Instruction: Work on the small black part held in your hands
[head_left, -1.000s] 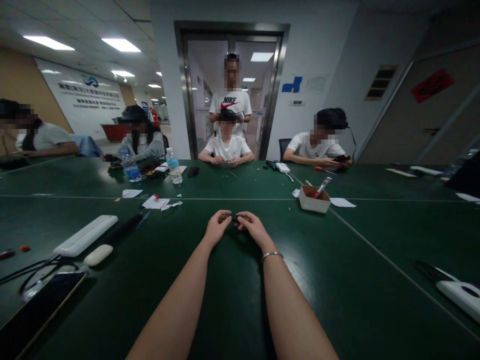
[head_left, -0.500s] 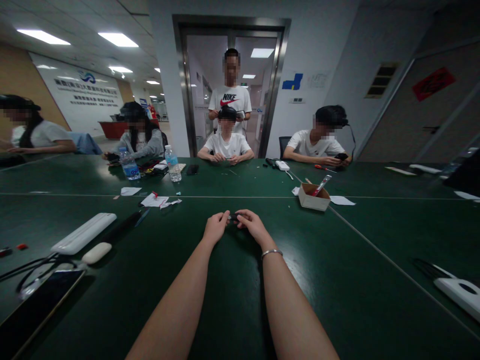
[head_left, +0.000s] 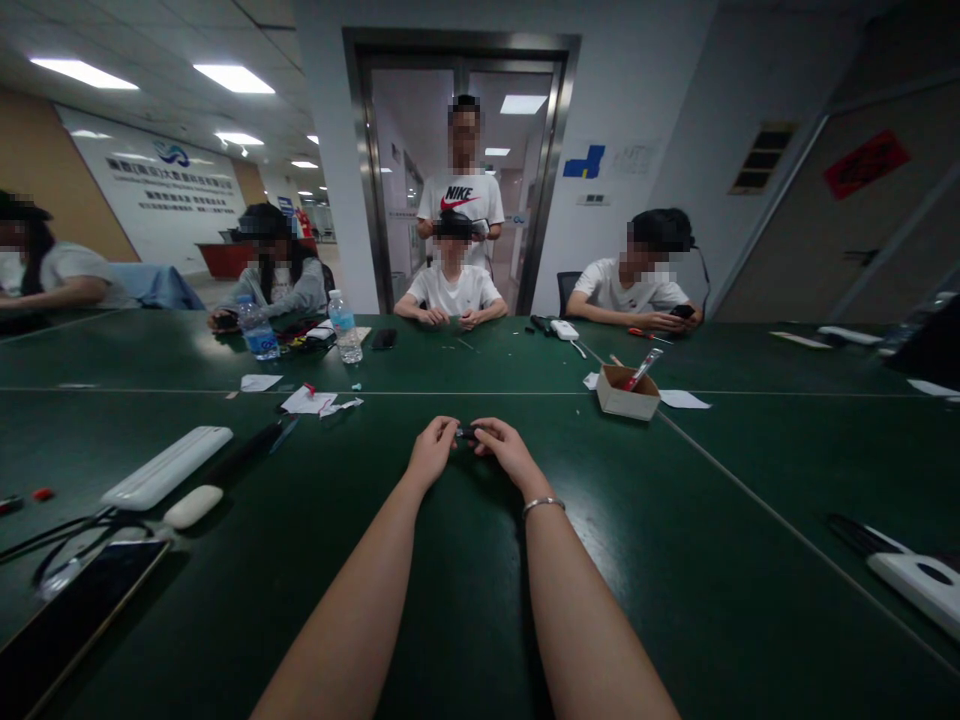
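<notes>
A person's left hand [head_left: 433,452] and right hand [head_left: 505,450] pinch a small black object [head_left: 468,433] by its opposite ends, well short of the green tabletop's [head_left: 472,580] far edge.

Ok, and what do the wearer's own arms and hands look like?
The left hand and right hand are ungloved, and no sleeves show on either forearm. A slim, shiny silver-coloured bangle circles the right wrist; the left wrist shows none.

An office, with glass doors [head_left: 508,140] and a wall sign [head_left: 161,180] (seemingly corporate).
</notes>
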